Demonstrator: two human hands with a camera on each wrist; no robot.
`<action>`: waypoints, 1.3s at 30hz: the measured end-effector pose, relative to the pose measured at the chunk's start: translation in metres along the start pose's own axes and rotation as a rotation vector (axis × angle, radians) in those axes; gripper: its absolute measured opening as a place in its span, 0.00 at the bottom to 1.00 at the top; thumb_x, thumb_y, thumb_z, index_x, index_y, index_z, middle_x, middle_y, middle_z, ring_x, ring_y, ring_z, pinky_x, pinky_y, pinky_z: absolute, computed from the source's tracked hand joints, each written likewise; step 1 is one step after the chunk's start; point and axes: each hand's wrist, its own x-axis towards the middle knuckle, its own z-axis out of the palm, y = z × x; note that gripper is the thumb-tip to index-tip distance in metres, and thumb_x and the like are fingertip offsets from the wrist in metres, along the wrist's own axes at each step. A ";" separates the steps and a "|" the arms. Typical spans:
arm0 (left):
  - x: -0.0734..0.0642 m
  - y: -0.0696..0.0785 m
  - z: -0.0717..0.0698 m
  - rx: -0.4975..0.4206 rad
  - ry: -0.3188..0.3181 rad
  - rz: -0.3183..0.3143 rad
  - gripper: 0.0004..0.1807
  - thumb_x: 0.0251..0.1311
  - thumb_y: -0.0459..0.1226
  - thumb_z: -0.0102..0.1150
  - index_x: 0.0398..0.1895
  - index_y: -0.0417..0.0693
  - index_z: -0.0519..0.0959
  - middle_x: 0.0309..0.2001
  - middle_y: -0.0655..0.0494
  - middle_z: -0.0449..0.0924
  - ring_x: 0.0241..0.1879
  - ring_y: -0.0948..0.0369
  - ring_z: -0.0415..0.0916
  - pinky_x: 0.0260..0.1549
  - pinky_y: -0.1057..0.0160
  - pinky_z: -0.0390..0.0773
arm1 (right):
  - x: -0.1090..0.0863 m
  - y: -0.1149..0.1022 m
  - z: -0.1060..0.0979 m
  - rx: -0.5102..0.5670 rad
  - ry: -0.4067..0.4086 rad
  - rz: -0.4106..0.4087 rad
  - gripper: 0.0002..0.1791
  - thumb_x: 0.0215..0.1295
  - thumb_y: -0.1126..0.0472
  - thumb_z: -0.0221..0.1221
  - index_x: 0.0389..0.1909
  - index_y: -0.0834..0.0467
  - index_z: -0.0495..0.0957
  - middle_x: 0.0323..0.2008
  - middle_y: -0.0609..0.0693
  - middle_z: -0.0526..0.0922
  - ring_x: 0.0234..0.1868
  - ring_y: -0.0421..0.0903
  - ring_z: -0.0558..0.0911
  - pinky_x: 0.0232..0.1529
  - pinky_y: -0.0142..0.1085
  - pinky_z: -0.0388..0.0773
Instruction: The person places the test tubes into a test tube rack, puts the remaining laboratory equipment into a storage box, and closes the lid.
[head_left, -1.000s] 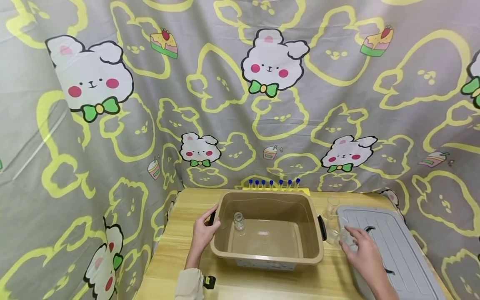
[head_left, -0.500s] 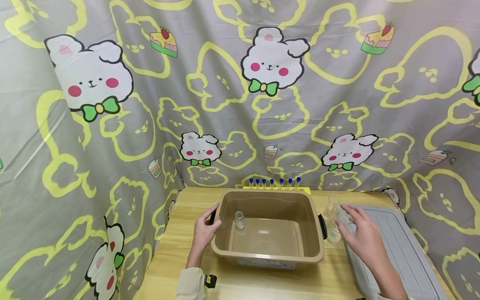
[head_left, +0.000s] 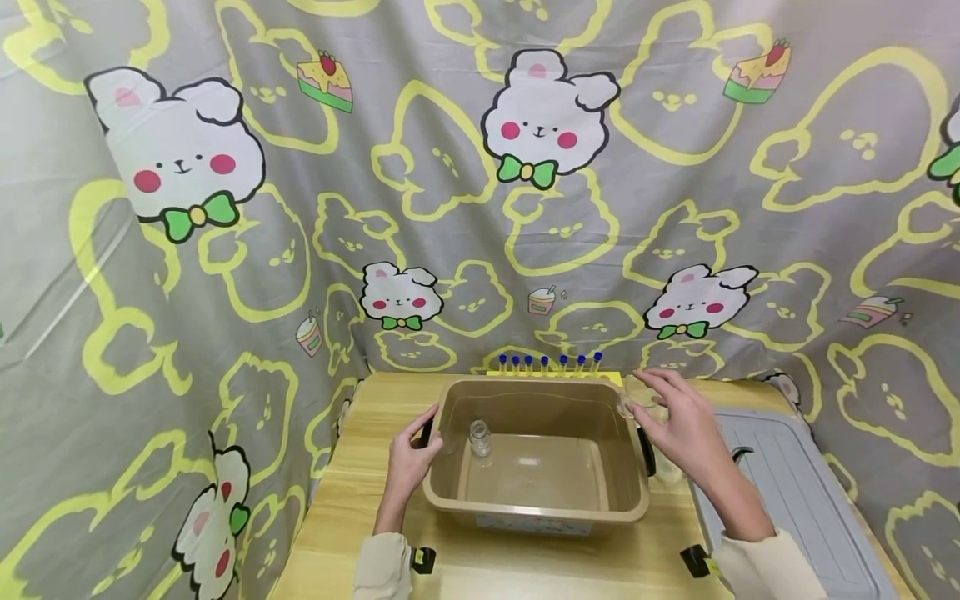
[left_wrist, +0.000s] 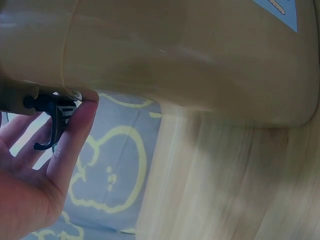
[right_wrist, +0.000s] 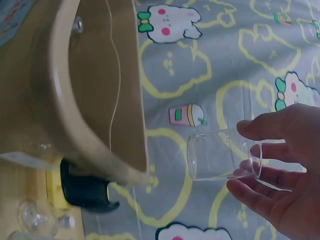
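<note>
A brown plastic storage bin (head_left: 534, 510) stands on the wooden table, with black latch handles at both ends. My left hand (head_left: 407, 471) holds its left end; in the left wrist view the fingers (left_wrist: 75, 142) lie round the black latch (left_wrist: 56, 117). Above the bin's far right corner, my right hand (head_left: 686, 425) grips a clear glass beaker (right_wrist: 217, 156) by its side, thumb against fingers. The beaker lies tipped in the right wrist view, apart from the bin. Inside the bin, a small clear glass jar (head_left: 480, 439) is near the left wall.
Behind the bin, a yellow rack (head_left: 615, 377) holds several blue-capped tubes (head_left: 563, 362). More clear glassware (right_wrist: 37, 220) stands right of the bin, partly hidden by my hand. A grey lidded box (head_left: 787, 492) occupies the right side. Patterned curtains (head_left: 562, 233) surround the table.
My right hand has lifted the beaker from beside the grey lidded box and carried it up and left to the bin's corner. The left hand stays at the bin's left end.
</note>
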 end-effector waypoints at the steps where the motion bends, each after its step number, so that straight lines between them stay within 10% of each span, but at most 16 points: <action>1: 0.000 0.000 0.000 -0.002 0.000 0.004 0.27 0.59 0.27 0.65 0.63 0.49 0.82 0.61 0.39 0.80 0.38 0.50 0.86 0.29 0.69 0.81 | 0.002 -0.002 0.002 0.002 -0.015 -0.002 0.27 0.54 0.72 0.74 0.56 0.66 0.82 0.51 0.61 0.81 0.45 0.61 0.85 0.38 0.52 0.87; 6: -0.004 0.017 0.000 0.004 -0.013 0.001 0.26 0.60 0.23 0.63 0.64 0.39 0.80 0.62 0.35 0.78 0.40 0.45 0.85 0.29 0.70 0.81 | 0.012 -0.008 0.014 0.022 -0.108 0.012 0.26 0.57 0.71 0.72 0.59 0.66 0.80 0.51 0.61 0.79 0.45 0.60 0.84 0.41 0.53 0.86; 13: 0.001 0.005 0.001 -0.018 0.007 0.003 0.26 0.59 0.24 0.64 0.63 0.45 0.82 0.61 0.38 0.79 0.40 0.47 0.86 0.30 0.71 0.80 | 0.033 -0.010 0.031 0.006 -0.227 0.006 0.26 0.61 0.68 0.69 0.62 0.64 0.79 0.51 0.60 0.78 0.32 0.47 0.76 0.31 0.40 0.78; 24: -0.011 0.044 -0.005 -0.010 -0.026 0.016 0.26 0.59 0.22 0.62 0.63 0.34 0.79 0.61 0.32 0.78 0.38 0.46 0.85 0.29 0.70 0.81 | 0.068 -0.021 0.065 0.003 -0.395 -0.059 0.27 0.60 0.64 0.71 0.61 0.64 0.80 0.49 0.60 0.77 0.30 0.44 0.74 0.33 0.42 0.77; 34: -0.008 0.043 -0.004 -0.010 -0.024 -0.001 0.26 0.59 0.22 0.62 0.63 0.35 0.79 0.61 0.33 0.78 0.39 0.46 0.85 0.30 0.70 0.81 | 0.083 -0.029 0.101 0.033 -0.548 -0.176 0.23 0.59 0.65 0.71 0.56 0.66 0.82 0.50 0.60 0.80 0.44 0.55 0.81 0.44 0.48 0.82; 39: -0.001 0.016 0.000 -0.013 -0.008 0.007 0.27 0.60 0.22 0.62 0.64 0.38 0.79 0.63 0.36 0.77 0.41 0.45 0.85 0.31 0.71 0.81 | 0.087 -0.032 0.120 0.027 -0.673 -0.162 0.24 0.57 0.67 0.71 0.55 0.67 0.82 0.52 0.60 0.81 0.50 0.56 0.80 0.52 0.49 0.82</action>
